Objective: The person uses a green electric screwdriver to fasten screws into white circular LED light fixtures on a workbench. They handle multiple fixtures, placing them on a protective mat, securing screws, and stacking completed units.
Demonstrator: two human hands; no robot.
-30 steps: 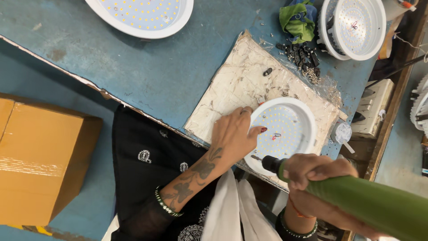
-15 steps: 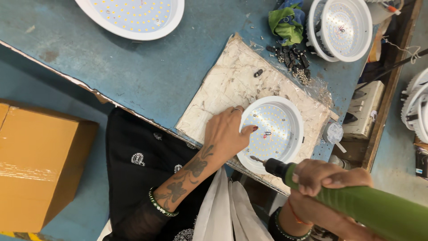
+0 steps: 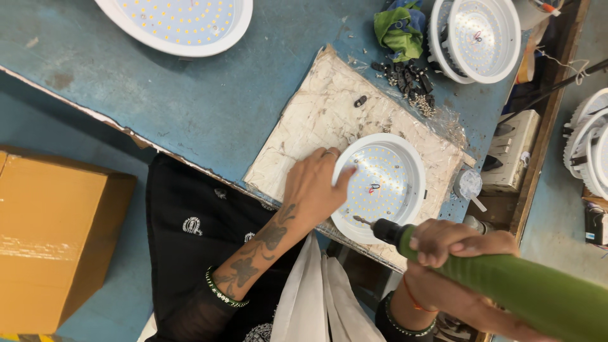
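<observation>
**Screwdriver on the LED downlight, view from above**

Closest to the camera, the right hand (image 3: 459, 250) is wrapped tight around a green electric screwdriver (image 3: 506, 285), fingers curled over the barrel. The black chuck and bit point toward 10 o'clock, and the tip sits at the near rim of a round white LED downlight (image 3: 380, 187). Can't tell if the bit is actually seated in a screw.

The left hand (image 3: 313, 187) sits at 9 o'clock of the light, lying flat with fingers together. The fingertips press on the light's rim, so it's bracing the light, not gripping it. Tattooed forearm, green bangle at the wrist.

The light lies face-up on a scruffy whitish work pad (image 3: 316, 120), which sits on the blue table (image 3: 190, 107). At 3 o'clock of the light, just off the pad, there's a small clear disc-shaped part (image 3: 470, 185).

Further out, a pile of small black screws (image 3: 408, 79) sits at the pad's far edge, with a green rag (image 3: 398, 28) behind it. Another white downlight (image 3: 478, 35) is at 1 o'clock, and a bigger LED panel light (image 3: 183, 22) at 11 o'clock. A cardboard box (image 3: 54, 240) stands on the floor, well off at 9 o'clock.
</observation>
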